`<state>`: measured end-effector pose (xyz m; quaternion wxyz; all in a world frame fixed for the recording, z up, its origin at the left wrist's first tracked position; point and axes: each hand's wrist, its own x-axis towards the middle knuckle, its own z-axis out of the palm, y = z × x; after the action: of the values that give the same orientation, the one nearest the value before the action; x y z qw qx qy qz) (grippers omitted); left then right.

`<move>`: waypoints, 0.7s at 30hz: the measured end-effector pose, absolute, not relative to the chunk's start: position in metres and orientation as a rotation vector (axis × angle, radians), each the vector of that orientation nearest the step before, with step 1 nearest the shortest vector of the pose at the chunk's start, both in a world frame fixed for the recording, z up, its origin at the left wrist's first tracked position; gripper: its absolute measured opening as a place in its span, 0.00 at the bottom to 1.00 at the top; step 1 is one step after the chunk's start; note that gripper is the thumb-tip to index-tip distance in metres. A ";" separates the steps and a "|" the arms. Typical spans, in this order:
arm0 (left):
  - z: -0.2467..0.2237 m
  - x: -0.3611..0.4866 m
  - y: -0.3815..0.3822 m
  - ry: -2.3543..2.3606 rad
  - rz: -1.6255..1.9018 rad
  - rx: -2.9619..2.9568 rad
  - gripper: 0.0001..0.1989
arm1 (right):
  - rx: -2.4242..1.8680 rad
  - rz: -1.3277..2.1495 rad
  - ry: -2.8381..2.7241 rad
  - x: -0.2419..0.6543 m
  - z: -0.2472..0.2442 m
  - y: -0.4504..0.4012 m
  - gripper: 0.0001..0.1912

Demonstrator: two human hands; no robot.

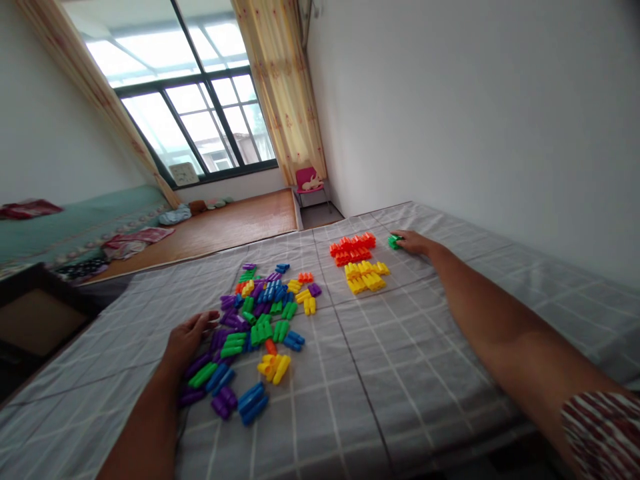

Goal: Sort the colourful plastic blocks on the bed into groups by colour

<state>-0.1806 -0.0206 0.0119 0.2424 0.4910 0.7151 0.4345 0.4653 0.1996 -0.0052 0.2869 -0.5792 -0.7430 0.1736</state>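
Observation:
My right hand (413,242) reaches to the far right of the cloth, its fingers closed on a green plastic building block (394,242). Just left of it lies a row of orange blocks (353,249), and nearer to me is a group of yellow blocks (367,277). At the left edge of a mixed heap rests my left hand (193,333), fingers stretched out and apart beside the purple blocks (234,320). That heap also has green blocks (261,330), blue blocks (273,291) and a yellow cluster (274,367) at its near side.
A grey checked cloth (320,373) covers the surface beneath the blocks. A white wall (465,113) rises along the right. Beyond are a brown mat (240,217), a pink chair (307,180) and a curtained window. A dark-framed object (37,313) stands at left.

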 end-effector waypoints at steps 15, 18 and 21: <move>0.020 -0.161 -0.032 1.876 1.303 1.317 0.29 | -1.478 0.506 -2.016 0.481 -0.016 0.200 0.26; 0.018 -0.160 -0.034 1.882 1.339 1.299 0.29 | -1.506 0.473 -2.008 0.488 -0.021 0.205 0.25; 0.017 -0.161 -0.035 1.884 1.389 1.291 0.30 | -1.479 0.410 -2.012 0.493 -0.024 0.211 0.27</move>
<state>-0.1608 -0.0347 0.0167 0.2319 0.4698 0.6856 0.5054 0.4930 0.2107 -0.0237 0.3008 -0.5576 -0.7581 0.1545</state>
